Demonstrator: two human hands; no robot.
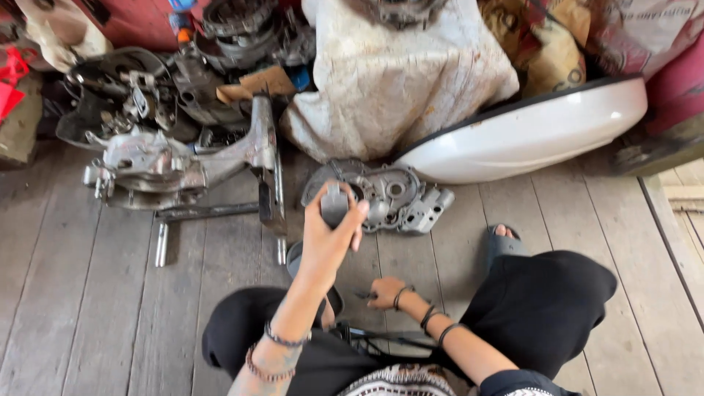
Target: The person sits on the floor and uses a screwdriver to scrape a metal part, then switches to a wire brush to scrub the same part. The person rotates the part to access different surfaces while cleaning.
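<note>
A white fairing (528,132) lay against the wall clutter, clear of the work. An engine frame (183,165) and 1 crankcase cover (389,194) rested flat on the floorboards (88,315). The left hand (330,235) was raised, fingers closed around a small grey part (335,205), lifted as if for inspection. The right hand (385,292) rested on the floor; its grip could not be determined.

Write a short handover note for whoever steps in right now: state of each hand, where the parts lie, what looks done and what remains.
Left hand: raised, grip closed on a small grey metal part.
Right hand: low on the wooden floor, fingers at a thin dark tool; grip unclear.
Grey engine cover lies on the floor ahead, engine casing to its left, white panel behind.
Done: part lifted. Left: cannot tell.
</note>
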